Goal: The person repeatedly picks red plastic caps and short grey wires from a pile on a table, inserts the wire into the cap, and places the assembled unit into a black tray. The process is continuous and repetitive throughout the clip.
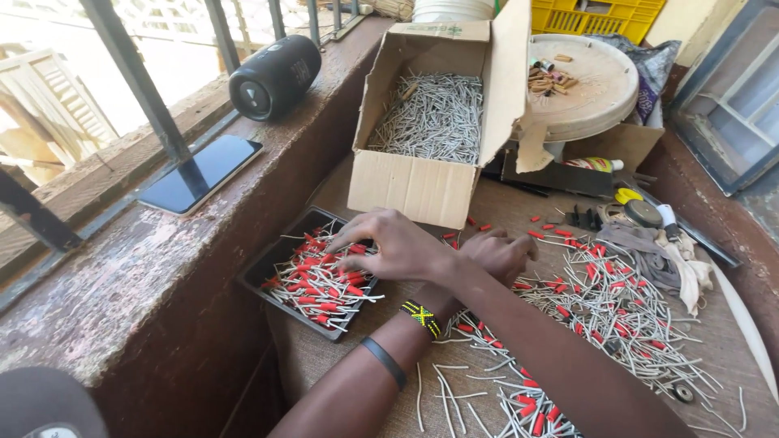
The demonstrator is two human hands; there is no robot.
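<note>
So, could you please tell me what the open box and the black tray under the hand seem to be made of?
Box: brown corrugated cardboard, matt, with creased flaps. Tray: probably black plastic, smooth and thin-walled, though painted metal is possible.

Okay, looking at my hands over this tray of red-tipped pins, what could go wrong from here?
1. The black tray sits right at the table's edge; the left hand pressing on its pins could tip it off.
2. The crossed right hand lies among loose pins, so its arm might sweep some away.
3. The phone lies on the ledge's edge and could get knocked.
</note>
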